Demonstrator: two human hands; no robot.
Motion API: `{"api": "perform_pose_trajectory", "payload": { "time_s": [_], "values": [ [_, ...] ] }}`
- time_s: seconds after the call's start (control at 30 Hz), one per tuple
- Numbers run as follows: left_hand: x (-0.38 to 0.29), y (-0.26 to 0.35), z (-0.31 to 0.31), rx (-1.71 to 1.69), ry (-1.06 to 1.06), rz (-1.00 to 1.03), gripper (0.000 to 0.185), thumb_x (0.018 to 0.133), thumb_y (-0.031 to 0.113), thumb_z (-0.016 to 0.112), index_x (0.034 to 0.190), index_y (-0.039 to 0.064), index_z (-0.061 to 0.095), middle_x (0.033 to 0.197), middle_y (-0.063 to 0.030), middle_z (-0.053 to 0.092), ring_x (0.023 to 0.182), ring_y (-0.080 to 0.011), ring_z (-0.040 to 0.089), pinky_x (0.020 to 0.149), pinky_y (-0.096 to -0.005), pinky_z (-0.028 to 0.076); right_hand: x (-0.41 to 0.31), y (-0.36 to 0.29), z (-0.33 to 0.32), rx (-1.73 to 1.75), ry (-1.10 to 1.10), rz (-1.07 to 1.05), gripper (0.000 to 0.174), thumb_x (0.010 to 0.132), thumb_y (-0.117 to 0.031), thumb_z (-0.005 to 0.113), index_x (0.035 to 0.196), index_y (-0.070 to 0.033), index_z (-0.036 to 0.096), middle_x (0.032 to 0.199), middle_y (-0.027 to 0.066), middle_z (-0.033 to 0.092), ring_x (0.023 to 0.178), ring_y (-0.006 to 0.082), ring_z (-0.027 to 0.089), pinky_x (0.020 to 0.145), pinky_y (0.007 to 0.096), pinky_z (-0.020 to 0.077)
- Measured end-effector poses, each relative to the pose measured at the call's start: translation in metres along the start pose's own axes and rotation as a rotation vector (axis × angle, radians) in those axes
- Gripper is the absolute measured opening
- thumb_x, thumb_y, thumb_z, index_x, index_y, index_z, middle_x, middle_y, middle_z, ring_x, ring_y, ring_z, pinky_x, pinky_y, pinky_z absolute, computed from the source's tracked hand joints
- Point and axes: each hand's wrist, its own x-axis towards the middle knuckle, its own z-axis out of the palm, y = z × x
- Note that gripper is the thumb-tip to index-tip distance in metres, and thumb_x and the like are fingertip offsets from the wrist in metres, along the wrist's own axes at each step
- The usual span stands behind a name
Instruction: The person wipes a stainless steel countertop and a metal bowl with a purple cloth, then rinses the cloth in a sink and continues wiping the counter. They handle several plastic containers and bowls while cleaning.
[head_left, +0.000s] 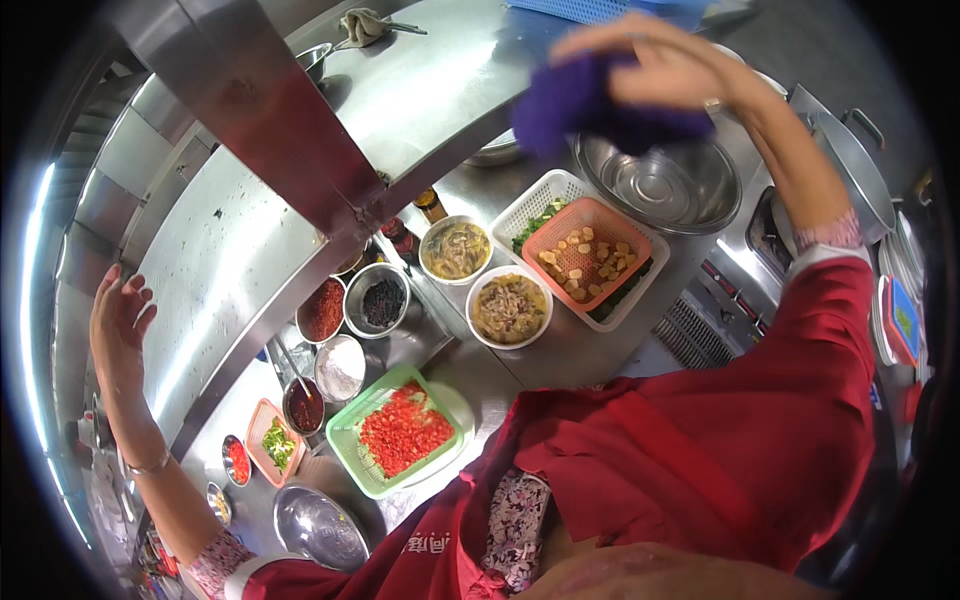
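My right hand (667, 71) is raised at the upper right, somewhat blurred, shut on a bunched purple cloth (562, 105). The cloth hangs beside the steel upper shelf and above a large stainless steel bowl (660, 180). At the far left, my left hand (124, 322) is held up over the left part of the steel shelf (217, 217), its fingers apart and slightly curled, with nothing in it. Small dark specks lie on the shelf near that hand. Under the shelf's edge, a green plastic basket (341, 427) holds chopped red peppers (405, 431).
Two white tubs of food (510, 309) stand mid-counter beside an orange basket of sliced pieces (637, 247). Steel bowls of seasonings (377, 300) line the shelf's underside. A steel post (262, 112) rises from the shelf edge. A blue basket (570, 9) sits at the top.
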Motion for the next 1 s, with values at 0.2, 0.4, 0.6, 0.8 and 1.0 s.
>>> {"api": "perform_pose_trajectory", "payload": {
  "time_s": [0.2,0.4,0.6,0.8,1.0],
  "values": [
    [-0.086,-0.022,-0.010,-0.085,0.129,0.013,0.038,0.090,0.018,0.047,0.125,0.004,0.044,0.092,-0.0055,0.059,0.083,-0.0131,0.058,0.073,-0.0257,0.048,0.077,0.073,-0.006,-0.748,0.280,0.082,0.029,0.076,-0.018,0.050,0.101,-0.005,0.058,0.094,0.0212,0.062,0.088,0.0372,0.059,0.075,0.0450,0.0466],
    [-0.181,-0.062,-0.047,-0.194,0.391,0.084,0.028,0.090,0.008,0.048,0.117,0.000,0.046,0.088,-0.0074,0.057,0.077,-0.0129,0.057,0.068,-0.0246,0.049,0.063,0.069,0.025,-0.879,0.171,0.062,0.043,0.079,-0.017,0.056,0.121,-0.010,0.048,0.092,0.0190,0.055,0.085,0.0366,0.054,0.073,0.0422,0.0431],
    [-0.269,-0.101,-0.066,-0.309,0.801,0.104,0.018,0.088,0.008,0.049,0.106,0.003,0.052,0.084,-0.0048,0.056,0.073,-0.0126,0.054,0.062,-0.0242,0.049,0.015,-0.033,0.089,0.078,-0.489,-0.379,0.042,0.064,-0.010,0.062,0.106,-0.006,0.060,0.099,0.0169,0.061,0.089,0.0307,0.060,0.079,0.0364,0.0466],
    [-0.337,-0.150,-0.039,-0.537,0.895,-0.054,0.017,0.086,0.012,0.054,0.100,0.003,0.054,0.082,-0.0067,0.058,0.071,-0.0160,0.056,0.061,-0.0269,0.048,0.015,-0.047,0.165,0.390,-0.513,-0.550,0.053,0.063,0.000,0.061,0.116,-0.003,0.053,0.103,0.0145,0.061,0.093,0.0259,0.061,0.084,0.0322,0.0453],
    [-0.416,-0.201,-0.074,-0.524,1.005,-0.112,0.013,0.085,0.010,0.055,0.096,0.003,0.054,0.081,-0.0076,0.059,0.070,-0.0179,0.058,0.062,-0.0285,0.049,0.021,-0.058,0.192,0.869,-0.291,0.428,0.047,0.080,-0.007,0.054,0.125,0.002,0.045,0.108,0.0107,0.059,0.094,0.0143,0.059,0.085,0.0259,0.0457]
  ]
}}
